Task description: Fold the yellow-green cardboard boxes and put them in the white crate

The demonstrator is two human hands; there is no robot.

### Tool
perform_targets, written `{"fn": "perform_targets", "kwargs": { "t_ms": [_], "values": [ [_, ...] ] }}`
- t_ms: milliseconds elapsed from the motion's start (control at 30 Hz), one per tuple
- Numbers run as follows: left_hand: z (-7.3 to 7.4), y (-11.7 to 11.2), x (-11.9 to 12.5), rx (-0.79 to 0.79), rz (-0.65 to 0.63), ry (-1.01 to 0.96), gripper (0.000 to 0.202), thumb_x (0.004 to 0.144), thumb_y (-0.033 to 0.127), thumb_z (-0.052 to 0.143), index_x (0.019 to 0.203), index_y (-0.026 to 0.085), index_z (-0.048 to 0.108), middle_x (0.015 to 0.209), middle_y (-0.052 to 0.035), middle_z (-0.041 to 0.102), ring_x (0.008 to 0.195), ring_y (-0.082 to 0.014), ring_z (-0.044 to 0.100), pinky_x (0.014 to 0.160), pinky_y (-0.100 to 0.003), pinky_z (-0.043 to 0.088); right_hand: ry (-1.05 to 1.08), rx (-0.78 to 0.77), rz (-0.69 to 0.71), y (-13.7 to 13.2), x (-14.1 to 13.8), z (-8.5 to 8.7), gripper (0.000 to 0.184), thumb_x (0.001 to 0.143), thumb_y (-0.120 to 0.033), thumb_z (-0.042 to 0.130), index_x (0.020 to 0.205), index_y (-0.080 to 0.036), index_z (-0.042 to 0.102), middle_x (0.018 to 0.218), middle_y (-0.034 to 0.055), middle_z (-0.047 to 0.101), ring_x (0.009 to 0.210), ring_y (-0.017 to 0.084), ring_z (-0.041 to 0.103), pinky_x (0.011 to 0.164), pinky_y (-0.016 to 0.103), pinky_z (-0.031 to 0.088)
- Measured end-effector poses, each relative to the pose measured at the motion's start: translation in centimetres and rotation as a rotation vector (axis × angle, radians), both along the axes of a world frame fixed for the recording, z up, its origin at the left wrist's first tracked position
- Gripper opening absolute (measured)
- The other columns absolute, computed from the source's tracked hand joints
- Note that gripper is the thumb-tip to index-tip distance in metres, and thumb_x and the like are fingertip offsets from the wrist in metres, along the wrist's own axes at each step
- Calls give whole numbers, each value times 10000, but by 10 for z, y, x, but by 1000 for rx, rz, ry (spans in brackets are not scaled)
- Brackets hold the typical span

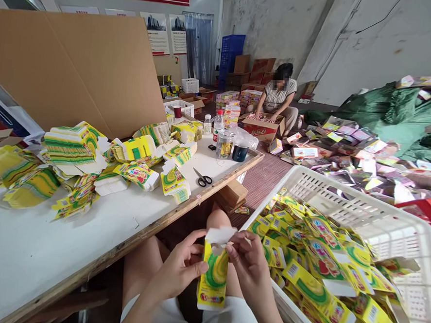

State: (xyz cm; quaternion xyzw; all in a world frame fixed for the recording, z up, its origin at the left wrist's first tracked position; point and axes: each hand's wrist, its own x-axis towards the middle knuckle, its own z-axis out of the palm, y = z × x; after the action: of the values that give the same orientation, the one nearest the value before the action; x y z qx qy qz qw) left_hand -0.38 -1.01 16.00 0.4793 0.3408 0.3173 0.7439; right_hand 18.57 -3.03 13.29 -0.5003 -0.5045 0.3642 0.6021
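A small yellow and green carton (214, 273) stands upright above my lap, its white top flaps raised. My left hand (183, 264) grips its left side, thumb across the front and fingers behind. At the upper right edge, my right hand (249, 256) pinches the carton near a white flap. To my right, a white plastic basket (298, 179) holds many cartons of the same yellow print. On the table at my left lie stacks of flat yellow cartons (72, 145), and a loose bunch (175, 181) sits near the table's edge.
Black-handled scissors (203, 179) lie on the white table (97, 242), with a glass jar (225, 145), a dark mug (240, 152) and a water bottle (218, 125) beyond. A large cardboard sheet (75, 70) stands behind. Another person (277, 99) sits at an open box (263, 129) near heaped cartons (351, 150).
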Motion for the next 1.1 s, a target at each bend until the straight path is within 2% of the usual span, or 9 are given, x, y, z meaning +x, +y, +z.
{"fn": "perform_targets", "kwargs": {
  "t_ms": [100,200,333,433,600,733,833,967,1100],
  "values": [
    [-3,2,-1,64,42,94,460,860,269,705,1293,230,555,1131,-109,718,896,-214,698,727,-286,534,-98,27,-79,-1,5,3,221,943,-435,579,963,-234,669,922,75,706,833,221,660,717,305,538],
    [-6,2,2,170,110,145,392,897,246,655,1283,235,587,1191,-105,712,998,-233,693,816,-313,545,-135,-28,-10,-1,10,7,250,945,-432,555,998,-228,688,821,49,680,767,207,639,669,289,515],
    [-8,1,6,203,110,162,417,926,234,604,1340,245,553,1261,-101,693,1053,-236,687,891,-339,550,-202,-169,104,4,5,2,311,845,-321,642,1132,-202,644,641,-50,517,510,133,472,481,239,384],
    [-9,-1,5,196,86,177,454,941,230,570,1391,244,506,1256,-107,700,1073,-242,683,871,-336,560,-298,-206,37,6,0,-3,315,815,-254,600,1120,-186,642,636,-64,463,489,122,427,487,242,358],
    [-9,-2,5,191,88,192,483,934,217,571,1409,232,486,1225,-109,716,1056,-239,690,850,-331,565,-362,-208,70,4,-4,-3,358,767,-225,585,1122,-186,601,654,-60,492,493,130,434,492,250,364],
    [-8,-3,9,195,77,185,468,936,215,570,1398,220,495,1198,-108,726,1032,-226,692,848,-312,555,-413,-222,5,3,-7,-5,311,754,-223,600,1061,-191,560,631,-70,480,499,137,449,507,258,363],
    [-8,-2,8,203,90,200,456,929,220,584,1380,214,511,1177,-112,731,1005,-224,694,823,-301,552,-391,-225,-10,3,-8,-6,301,768,-220,605,1060,-194,541,608,-81,458,508,143,466,510,257,368],
    [-9,0,5,138,103,161,452,884,207,640,1327,208,549,1154,-118,740,977,-237,708,802,-315,562,-261,-174,94,2,-2,-6,181,864,-329,595,999,-208,589,640,-55,484,532,140,462,505,254,368],
    [-11,1,11,101,89,129,449,854,202,667,1293,204,576,1157,-127,741,977,-257,719,801,-346,578,-112,-195,129,2,3,-10,252,891,-458,601,926,-209,620,706,-1,593,579,159,520,542,273,410]
  ]
}}
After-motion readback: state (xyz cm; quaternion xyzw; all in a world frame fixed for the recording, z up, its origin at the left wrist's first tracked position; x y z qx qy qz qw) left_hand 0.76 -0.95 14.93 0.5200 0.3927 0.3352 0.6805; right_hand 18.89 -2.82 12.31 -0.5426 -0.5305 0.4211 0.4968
